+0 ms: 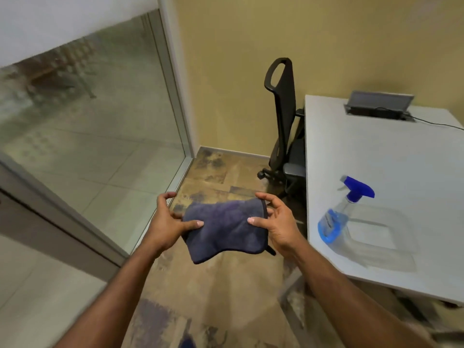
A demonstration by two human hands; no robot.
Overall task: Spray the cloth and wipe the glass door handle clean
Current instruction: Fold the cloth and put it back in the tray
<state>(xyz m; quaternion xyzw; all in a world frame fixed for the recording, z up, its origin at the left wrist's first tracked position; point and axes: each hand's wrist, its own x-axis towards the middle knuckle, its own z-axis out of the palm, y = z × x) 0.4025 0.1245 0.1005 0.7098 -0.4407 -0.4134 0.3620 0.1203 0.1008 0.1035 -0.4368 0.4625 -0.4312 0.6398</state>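
**Cloth held in both hands, spray bottle on the table**

The dark blue cloth (226, 229) hangs in the centre of the frame, stretched between two hands above the patterned carpet (213, 292). The left hand (167, 223) pinches its left edge with the thumb lying on top. The right hand (278, 224) pinches the right edge the same way, fingers curled behind the fabric.

At the right of the frame, a clear spray bottle (335, 221) with a blue trigger head stands on the white table (376, 159), well apart from the hands. Blue liquid fills only its lower part. In the upper right, a recessed cable box (379, 106) in the tabletop has its lid raised, and a dark cable runs out of it.

A black office chair (283, 116) stands beside the table. A framed glass panel (100, 126) fills the left of the frame.
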